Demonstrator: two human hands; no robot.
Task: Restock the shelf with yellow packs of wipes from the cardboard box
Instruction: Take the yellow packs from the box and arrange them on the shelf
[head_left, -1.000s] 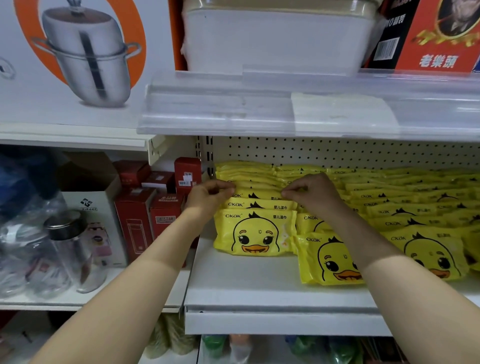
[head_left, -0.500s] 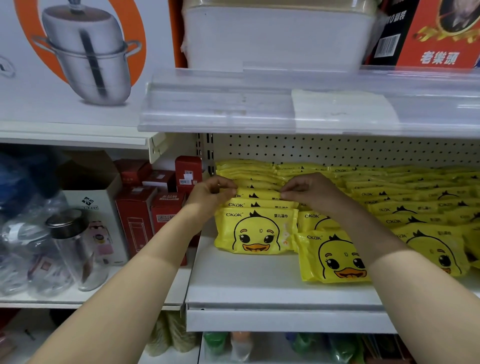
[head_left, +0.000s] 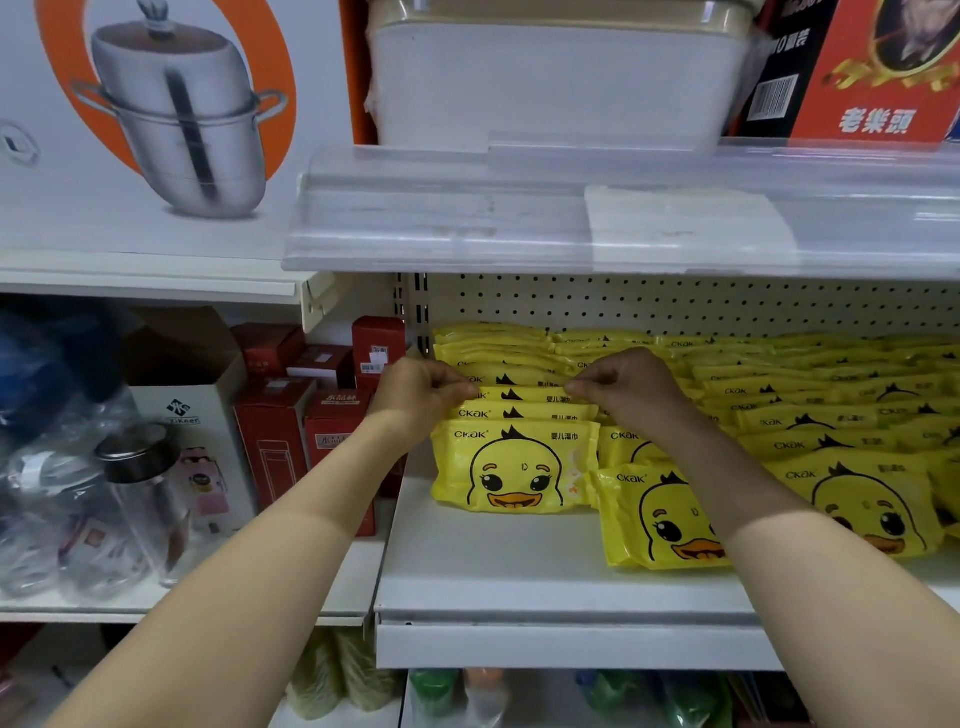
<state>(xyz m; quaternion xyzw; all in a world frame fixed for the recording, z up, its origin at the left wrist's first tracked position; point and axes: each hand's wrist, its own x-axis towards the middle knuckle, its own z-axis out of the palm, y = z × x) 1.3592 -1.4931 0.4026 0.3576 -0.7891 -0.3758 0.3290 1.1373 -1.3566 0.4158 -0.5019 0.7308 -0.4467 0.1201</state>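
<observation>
Yellow packs of wipes with a duck face stand in leaning rows on the white shelf (head_left: 545, 587). In the leftmost row, the front pack (head_left: 511, 467) faces me. My left hand (head_left: 421, 392) pinches the left top edge of a pack (head_left: 524, 396) a few places back in that row. My right hand (head_left: 623, 389) pinches the same pack's right top edge. More rows of yellow packs (head_left: 831, 415) fill the shelf to the right. The cardboard box is out of view.
The upper shelf's clear price rail (head_left: 597, 208) overhangs just above my hands. Left of the wipes stand red boxes (head_left: 291, 415), a white open carton (head_left: 192, 441) and a glass bottle with a dark lid (head_left: 140, 488). A perforated back panel (head_left: 675, 306) closes the shelf.
Both hands have stayed on the top edge of the packs in the left row, shifting only slightly; the view has tilted a little.
</observation>
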